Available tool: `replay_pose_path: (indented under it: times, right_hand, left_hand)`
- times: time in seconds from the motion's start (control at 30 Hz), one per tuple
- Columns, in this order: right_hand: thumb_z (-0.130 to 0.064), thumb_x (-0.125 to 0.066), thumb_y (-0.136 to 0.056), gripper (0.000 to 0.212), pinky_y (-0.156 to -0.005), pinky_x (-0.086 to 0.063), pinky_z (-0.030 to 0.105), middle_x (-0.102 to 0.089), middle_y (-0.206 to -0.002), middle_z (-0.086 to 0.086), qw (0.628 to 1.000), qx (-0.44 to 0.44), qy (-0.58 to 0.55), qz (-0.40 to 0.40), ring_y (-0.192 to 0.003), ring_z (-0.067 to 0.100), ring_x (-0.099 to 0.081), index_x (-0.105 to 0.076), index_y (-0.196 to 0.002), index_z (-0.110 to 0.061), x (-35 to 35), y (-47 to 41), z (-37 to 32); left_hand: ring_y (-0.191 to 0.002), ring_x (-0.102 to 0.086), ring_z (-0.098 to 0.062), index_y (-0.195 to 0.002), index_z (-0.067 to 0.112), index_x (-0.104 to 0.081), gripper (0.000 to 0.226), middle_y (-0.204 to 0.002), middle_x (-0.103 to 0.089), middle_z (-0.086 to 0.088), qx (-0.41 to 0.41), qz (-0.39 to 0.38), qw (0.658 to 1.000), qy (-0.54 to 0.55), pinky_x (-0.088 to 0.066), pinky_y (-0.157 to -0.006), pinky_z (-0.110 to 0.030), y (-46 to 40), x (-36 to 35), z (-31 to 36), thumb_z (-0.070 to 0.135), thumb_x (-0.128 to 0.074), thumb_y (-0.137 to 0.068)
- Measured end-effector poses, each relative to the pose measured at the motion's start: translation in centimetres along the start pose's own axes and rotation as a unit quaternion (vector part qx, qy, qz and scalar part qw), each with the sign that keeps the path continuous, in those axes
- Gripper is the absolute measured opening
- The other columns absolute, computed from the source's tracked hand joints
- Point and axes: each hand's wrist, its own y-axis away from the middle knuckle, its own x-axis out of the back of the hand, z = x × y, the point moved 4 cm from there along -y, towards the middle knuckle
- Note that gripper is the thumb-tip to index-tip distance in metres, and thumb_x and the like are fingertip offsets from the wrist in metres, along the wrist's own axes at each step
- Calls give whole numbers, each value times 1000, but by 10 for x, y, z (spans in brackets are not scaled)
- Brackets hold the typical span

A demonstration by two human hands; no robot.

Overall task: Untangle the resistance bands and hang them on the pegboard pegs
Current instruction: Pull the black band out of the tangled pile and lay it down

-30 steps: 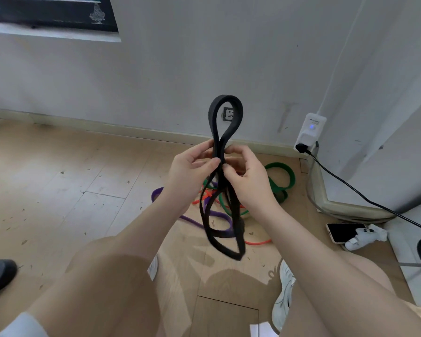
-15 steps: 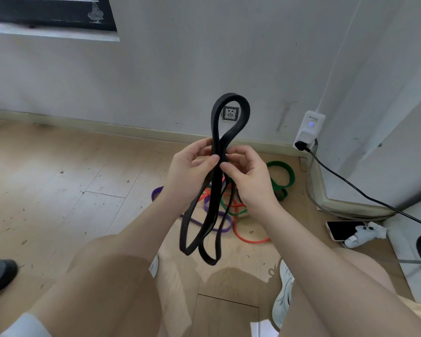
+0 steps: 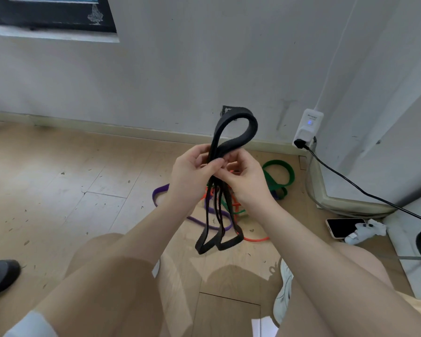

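Both hands' grip pinching black band (image 3: 236, 122) mid-length, loop above, strands dangling below

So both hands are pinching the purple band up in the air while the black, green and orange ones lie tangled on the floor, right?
Not quite. The head view shows the left hand and right hand pinching the black band; the purple band lies on the floor with the green band and orange band.

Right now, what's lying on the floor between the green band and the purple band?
In the head view, the orange band lies between the green band and the purple band, partly hidden behind the hanging black band.
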Motion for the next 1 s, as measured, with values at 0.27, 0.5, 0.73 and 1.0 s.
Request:
replay_pose_path:
  times: [0.27,0.5,0.73,1.0]
  right_hand:
    - [-20,-63,-86,18,-84,-50,21,-62,-101,-9,999,-37,7,16,-97,5,-60,-54,-102,-23,6,16,-6]
    - [-43,-68,-80,45,-85,-46,24,-57,-113,-11,985,2,125,118,-102,5,-53,-51,-117,-24,-17,23,-25]
    - [-22,-58,-90,12,-63,-43,8,-61,-87,-11,990,23,105,90,-74,-5,-56,-61,-101,-18,-7,22,-43]
    - [-21,-59,-90,12,-60,-42,10,-57,-86,-12,990,55,121,54,-72,0,-55,-51,-97,-23,-3,26,-45]
  left_hand:
    - [-86,-70,-23,-85,20,-62,13,-85,-70,-4,-13,100,993,58,-56,-83,-44,-24,6,52,13,-71,-79]
    - [-78,-69,-20,-81,19,-62,14,-80,-69,-3,-30,148,988,34,-56,-81,-44,-20,2,82,17,-74,-76]
    - [-78,-68,-20,-86,15,-65,14,-80,-67,-3,-57,147,987,-7,-56,-82,-39,-9,18,108,15,-74,-76]
    - [-81,-68,-17,-87,17,-66,14,-81,-67,0,-59,99,993,-22,-57,-81,-40,-1,19,112,13,-74,-77]
